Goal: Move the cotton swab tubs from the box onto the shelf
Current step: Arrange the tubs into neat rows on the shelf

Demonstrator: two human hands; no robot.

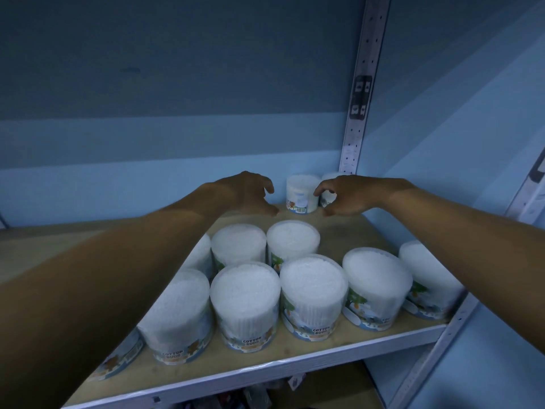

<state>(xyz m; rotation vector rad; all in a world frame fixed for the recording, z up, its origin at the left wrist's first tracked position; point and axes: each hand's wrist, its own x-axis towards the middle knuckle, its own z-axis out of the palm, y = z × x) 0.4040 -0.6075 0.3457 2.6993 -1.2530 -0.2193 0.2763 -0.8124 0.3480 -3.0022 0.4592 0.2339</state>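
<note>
Reaching far across the shelf (348, 231), left hand (250, 193) and right hand (345, 196) spread empty; many tubs (244, 293) shelved, box unseen, remainder unknowable.

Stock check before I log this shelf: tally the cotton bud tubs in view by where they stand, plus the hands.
Front tubs, near the shelf edge: 8, the leftmost two partly hidden by an arm
Back tubs, by the rear post: 2, one partly behind the right hand
Hands, left hand and right: 2, both empty
Total: 10 tubs, 2 hands
</note>
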